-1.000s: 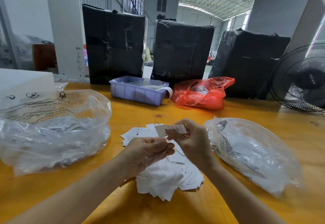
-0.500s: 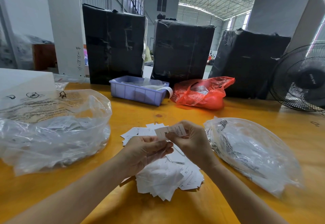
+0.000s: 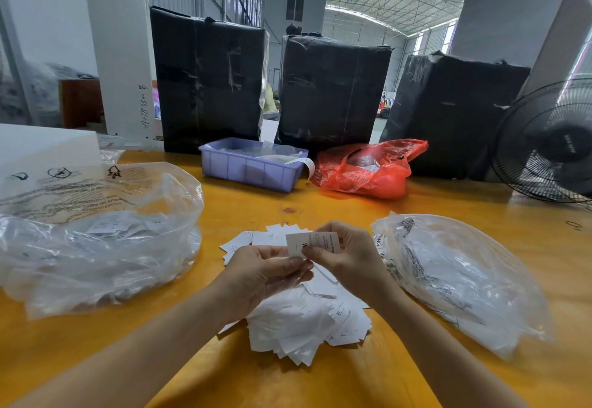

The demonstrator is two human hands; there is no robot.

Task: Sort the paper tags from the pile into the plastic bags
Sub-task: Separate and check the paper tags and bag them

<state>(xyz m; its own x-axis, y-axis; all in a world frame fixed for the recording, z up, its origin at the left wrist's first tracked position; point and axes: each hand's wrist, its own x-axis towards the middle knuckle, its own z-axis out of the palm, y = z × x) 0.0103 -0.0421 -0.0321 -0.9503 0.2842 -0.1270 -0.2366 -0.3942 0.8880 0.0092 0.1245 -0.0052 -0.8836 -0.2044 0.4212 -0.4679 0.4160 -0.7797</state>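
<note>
Holding one paper tag (image 3: pixel 312 242) up above the pile of paper tags (image 3: pixel 307 321), right hand (image 3: pixel 349 257) with thumb and curled fingers pinching the tag's lower edge, printed side toward the camera, small text and a bold letter partly readable. Hovering just left of it, left hand (image 3: pixel 259 276), palm turned up, fingers loosely curled with the tips right at the tag's lower left corner; cannot tell whether pinching the tag or only touching it. Lying mid-table under both wrists on the yellow wooden table (image 3: pixel 320 385), white tags heaped loosely and fanned out, one marked XL. Sitting to the left of the pile, a large clear plastic bag (image 3: pixel 96 241) printed with warning text and symbols, mouth open toward the centre, a few white tags visible inside. Lying to the right, a second clear plastic bag (image 3: pixel 458 279), flatter, with white contents showing through. Standing further back: a lilac plastic bin (image 3: pixel 253 169), a crumpled red plastic bag (image 3: pixel 368 170) just beside it, three black-wrapped bales (image 3: pixel 208 77) behind, and a black fan (image 3: pixel 547 141) at the right edge.
</note>
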